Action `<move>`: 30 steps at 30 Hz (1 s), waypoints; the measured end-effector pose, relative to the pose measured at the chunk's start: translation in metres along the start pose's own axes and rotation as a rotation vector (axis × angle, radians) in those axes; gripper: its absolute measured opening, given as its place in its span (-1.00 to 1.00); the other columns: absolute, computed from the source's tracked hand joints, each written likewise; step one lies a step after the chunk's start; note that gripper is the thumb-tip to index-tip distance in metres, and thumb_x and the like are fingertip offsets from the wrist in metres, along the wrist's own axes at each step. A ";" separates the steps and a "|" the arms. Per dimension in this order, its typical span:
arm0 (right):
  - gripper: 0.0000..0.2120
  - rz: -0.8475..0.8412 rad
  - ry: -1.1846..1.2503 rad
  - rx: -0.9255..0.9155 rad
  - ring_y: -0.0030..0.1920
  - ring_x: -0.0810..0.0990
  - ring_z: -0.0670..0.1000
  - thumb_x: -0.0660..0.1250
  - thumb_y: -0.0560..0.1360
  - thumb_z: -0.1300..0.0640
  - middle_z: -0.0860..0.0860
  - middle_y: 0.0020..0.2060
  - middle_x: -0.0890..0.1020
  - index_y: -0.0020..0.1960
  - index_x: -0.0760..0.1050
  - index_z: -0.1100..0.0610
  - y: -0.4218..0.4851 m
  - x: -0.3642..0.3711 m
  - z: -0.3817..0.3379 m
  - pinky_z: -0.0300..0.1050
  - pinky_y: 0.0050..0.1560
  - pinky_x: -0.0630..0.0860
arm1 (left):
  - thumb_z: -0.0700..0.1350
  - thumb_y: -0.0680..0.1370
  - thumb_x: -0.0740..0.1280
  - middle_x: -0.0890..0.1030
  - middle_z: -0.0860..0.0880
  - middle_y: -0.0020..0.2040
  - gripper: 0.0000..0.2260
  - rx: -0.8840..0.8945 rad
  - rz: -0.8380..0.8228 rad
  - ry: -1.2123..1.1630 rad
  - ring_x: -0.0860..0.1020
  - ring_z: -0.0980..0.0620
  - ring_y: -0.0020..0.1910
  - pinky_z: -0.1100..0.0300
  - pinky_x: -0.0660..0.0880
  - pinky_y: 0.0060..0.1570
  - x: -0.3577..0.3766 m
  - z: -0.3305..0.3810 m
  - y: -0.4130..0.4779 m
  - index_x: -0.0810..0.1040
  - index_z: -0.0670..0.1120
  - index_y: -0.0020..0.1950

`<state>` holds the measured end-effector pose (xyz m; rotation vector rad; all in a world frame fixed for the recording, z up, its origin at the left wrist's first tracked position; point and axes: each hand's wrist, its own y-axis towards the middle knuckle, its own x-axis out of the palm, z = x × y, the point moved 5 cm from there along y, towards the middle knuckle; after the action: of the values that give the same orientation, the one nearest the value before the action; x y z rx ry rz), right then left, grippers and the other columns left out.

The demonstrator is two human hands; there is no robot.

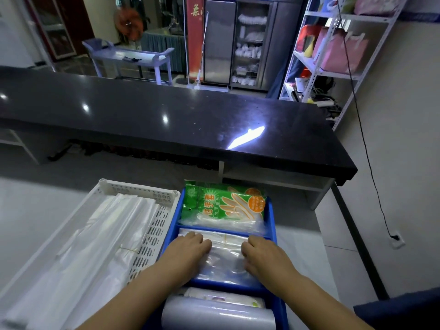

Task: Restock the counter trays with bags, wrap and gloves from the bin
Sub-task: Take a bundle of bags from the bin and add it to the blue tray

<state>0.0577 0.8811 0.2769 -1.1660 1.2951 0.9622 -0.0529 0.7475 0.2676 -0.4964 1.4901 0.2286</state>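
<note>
A blue divided tray stands on the counter in front of me. Its far compartment holds green packs of disposable gloves. A stack of clear plastic bags fills the middle compartment. My left hand and my right hand both rest flat on that stack, fingers curled at its left and right sides. The near compartment holds a roll of wrap and a flat pack. Left of the blue tray lies a white perforated tray full of folded white bags.
A long black counter top runs across behind the trays, with an open shelf beneath it. White metal shelving with pink bags stands at the right wall. A black cable hangs down to a wall socket.
</note>
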 end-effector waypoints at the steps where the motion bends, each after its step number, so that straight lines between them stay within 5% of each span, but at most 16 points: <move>1: -0.84 -0.016 0.014 0.007 0.01 0.52 0.10 0.23 0.48 0.13 0.03 0.08 0.55 0.06 0.44 0.08 0.000 0.001 0.002 -0.05 -0.07 0.45 | -0.22 0.45 0.24 0.48 -0.07 0.15 -0.72 -0.021 -0.004 0.016 0.42 -0.09 0.15 0.02 0.38 0.01 0.000 -0.002 0.000 0.40 -0.05 0.15; 7: -0.86 -0.024 -0.023 -0.075 0.00 0.55 0.12 0.24 0.46 0.15 0.04 0.04 0.60 0.01 0.45 0.08 0.001 0.000 0.012 -0.07 -0.10 0.42 | -0.28 0.46 0.22 0.47 -0.11 0.15 -0.76 -0.121 -0.040 0.092 0.43 -0.13 0.14 0.02 0.36 -0.04 -0.008 -0.011 -0.010 0.42 -0.12 0.11; 11: -0.83 0.041 -0.029 -0.122 -0.07 0.57 0.14 0.21 0.50 0.02 0.05 -0.05 0.63 -0.07 0.49 0.10 0.010 -0.009 0.010 -0.09 -0.26 0.28 | -0.19 0.47 0.21 0.52 -0.06 0.11 -0.76 -0.235 0.068 0.004 0.47 -0.10 0.12 0.03 0.40 -0.01 -0.020 -0.019 -0.034 0.48 -0.07 0.12; 16: -0.79 0.100 0.091 -0.230 -0.11 0.57 0.10 0.20 0.53 -0.02 0.02 -0.11 0.64 -0.09 0.54 0.07 0.020 -0.017 -0.019 -0.10 -0.22 0.39 | 0.00 0.53 0.22 0.57 0.01 0.06 -0.80 -0.383 0.202 -0.110 0.52 -0.07 0.05 0.08 0.46 -0.10 -0.025 -0.030 -0.083 0.50 0.04 0.12; 25: -0.82 0.106 0.105 -0.509 -0.10 0.56 0.06 0.18 0.52 -0.04 -0.04 -0.14 0.62 -0.08 0.49 0.02 0.007 -0.046 -0.142 -0.07 -0.20 0.43 | 0.05 0.56 0.18 0.58 0.09 0.06 -0.79 -0.587 0.248 -0.106 0.52 0.02 0.04 0.13 0.44 -0.10 -0.029 -0.061 -0.204 0.46 0.06 0.15; 30: -0.78 0.072 0.048 -0.635 -0.09 0.57 0.10 0.15 0.54 -0.04 0.01 -0.11 0.62 -0.03 0.49 0.06 -0.012 -0.041 -0.255 -0.07 -0.20 0.42 | -0.01 0.48 0.35 0.62 -0.02 -0.14 -0.88 -0.685 0.352 -0.145 0.58 -0.09 -0.12 0.06 0.52 -0.19 -0.018 -0.082 -0.320 0.56 -0.04 -0.07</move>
<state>0.0168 0.6331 0.3388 -1.6345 1.0994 1.4677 0.0138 0.4316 0.3406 -0.7359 1.3265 1.0516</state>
